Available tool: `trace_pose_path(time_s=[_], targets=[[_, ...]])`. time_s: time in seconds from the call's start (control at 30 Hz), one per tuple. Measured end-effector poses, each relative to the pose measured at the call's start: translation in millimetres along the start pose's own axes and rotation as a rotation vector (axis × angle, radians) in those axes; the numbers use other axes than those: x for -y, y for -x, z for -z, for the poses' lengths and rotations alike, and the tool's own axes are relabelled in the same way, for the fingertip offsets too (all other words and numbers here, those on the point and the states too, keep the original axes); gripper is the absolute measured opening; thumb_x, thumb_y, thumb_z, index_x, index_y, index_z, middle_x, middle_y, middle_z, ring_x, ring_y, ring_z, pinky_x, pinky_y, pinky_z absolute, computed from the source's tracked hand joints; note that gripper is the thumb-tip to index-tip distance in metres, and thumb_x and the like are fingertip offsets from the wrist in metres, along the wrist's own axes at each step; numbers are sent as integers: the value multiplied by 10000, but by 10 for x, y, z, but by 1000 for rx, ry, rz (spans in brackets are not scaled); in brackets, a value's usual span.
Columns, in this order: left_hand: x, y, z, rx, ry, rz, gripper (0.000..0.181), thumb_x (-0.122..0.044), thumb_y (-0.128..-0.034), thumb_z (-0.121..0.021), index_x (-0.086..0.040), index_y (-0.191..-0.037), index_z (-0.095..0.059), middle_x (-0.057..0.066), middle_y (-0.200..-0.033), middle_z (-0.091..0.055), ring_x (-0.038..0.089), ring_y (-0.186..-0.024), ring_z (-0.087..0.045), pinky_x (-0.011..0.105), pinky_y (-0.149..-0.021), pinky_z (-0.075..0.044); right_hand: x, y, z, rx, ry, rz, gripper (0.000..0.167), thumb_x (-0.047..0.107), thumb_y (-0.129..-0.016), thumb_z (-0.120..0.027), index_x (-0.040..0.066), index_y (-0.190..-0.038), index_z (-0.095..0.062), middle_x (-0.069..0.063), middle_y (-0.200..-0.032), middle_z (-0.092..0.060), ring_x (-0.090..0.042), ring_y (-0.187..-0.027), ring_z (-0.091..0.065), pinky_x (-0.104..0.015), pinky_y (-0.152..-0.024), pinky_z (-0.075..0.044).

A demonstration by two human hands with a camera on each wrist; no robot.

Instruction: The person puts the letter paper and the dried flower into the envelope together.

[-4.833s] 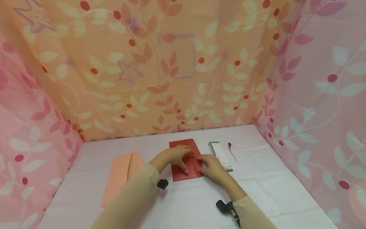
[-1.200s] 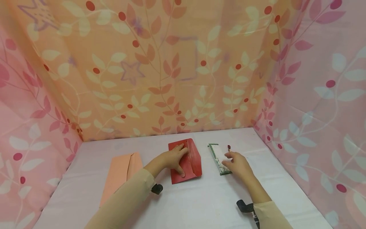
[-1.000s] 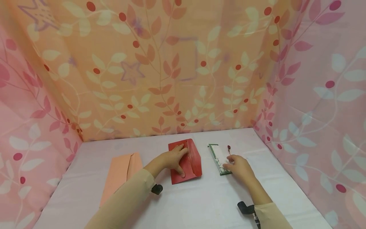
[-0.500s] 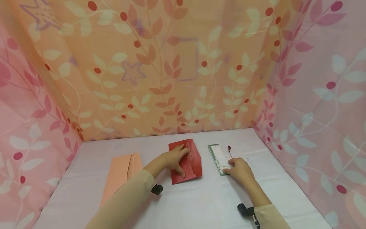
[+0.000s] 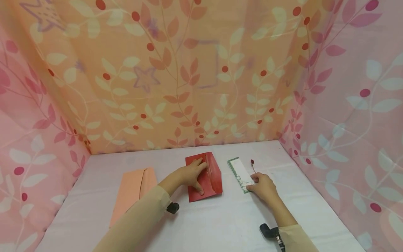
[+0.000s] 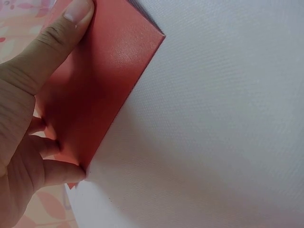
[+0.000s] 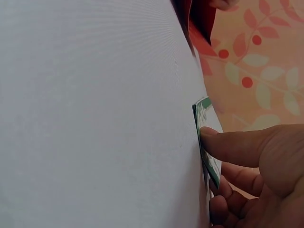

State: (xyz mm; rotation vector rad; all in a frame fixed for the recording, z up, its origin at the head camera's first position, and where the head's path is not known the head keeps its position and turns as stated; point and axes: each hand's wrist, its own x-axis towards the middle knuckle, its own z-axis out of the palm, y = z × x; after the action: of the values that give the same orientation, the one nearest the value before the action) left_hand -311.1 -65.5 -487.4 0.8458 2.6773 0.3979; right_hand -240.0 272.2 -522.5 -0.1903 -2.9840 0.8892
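A person's left hand (image 5: 190, 176) presses a red envelope (image 5: 205, 182) against a white table (image 5: 217, 227), fingers and thumb spread over its paper. The envelope's flap (image 5: 215, 175) lies toward the right, folded open.

The right hand (image 5: 265, 189) pinches the near end of a green-edged white card (image 5: 240, 171), thumb on top and fingers bent at the right edge; the right wrist view shows the card at a steep angle, the fingers partly behind it. The card lies to the right of the envelope, apart from it.

Nearly five seconds ago both hands were at the envelope; the right hand has since crossed to the card. Against half a second ago, the card's far end has swung slightly left, while the left hand and envelope have stayed put.

A red flower (image 5: 252, 162) lies just beyond the right hand, its stem reaching the fingers; whether they touch cannot be told. A peach envelope (image 5: 129, 190) lies at left, partly under the left sleeve (image 5: 135, 220).
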Motion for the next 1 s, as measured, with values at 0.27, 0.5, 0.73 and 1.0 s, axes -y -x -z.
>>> trace_pose_path(time_s=[0.27,0.5,0.73,1.0], targets=[[-8,4,0,9,12,2,1074,-591,-628,-909,-321,-1507,-355,132,-1696,-187,366,-1559,-204,563,-1029,-518,26,18,14,9,-50,-20,589,230,-778,-887,29,-1255,-605,-85,-928,-636,-227,-815,-574,-371,-687,-452],[-11,-6,-10,7,8,7,1065,-586,-633,-909,-325,-1503,-354,123,-1698,-185,359,-1557,-212,557,-1021,-525,31,37,79,34,-69,-30,548,293,-775,-896,37,-1195,-653,-71,-913,-654,-216,-819,-581,-354,-697,-461],[-9,-6,-11,8,11,7,1063,-569,-640,-914,-324,-1506,-349,124,-1695,-192,364,-1555,-214,559,-1005,-535,17,31,106,50,-139,-6,447,308,-857,-830,-4,-1138,-676,-31,-797,-664,-170,-706,-581,-310,-635,-460],[16,-15,-13,7,8,-1,1064,-583,-637,-910,-330,-1505,-348,126,-1697,-187,368,-1552,-221,560,-1007,-533,-8,13,78,110,-331,-55,372,283,-982,-697,-25,-1183,-638,-67,-738,-695,-200,-568,-623,-312,-553,-466]])
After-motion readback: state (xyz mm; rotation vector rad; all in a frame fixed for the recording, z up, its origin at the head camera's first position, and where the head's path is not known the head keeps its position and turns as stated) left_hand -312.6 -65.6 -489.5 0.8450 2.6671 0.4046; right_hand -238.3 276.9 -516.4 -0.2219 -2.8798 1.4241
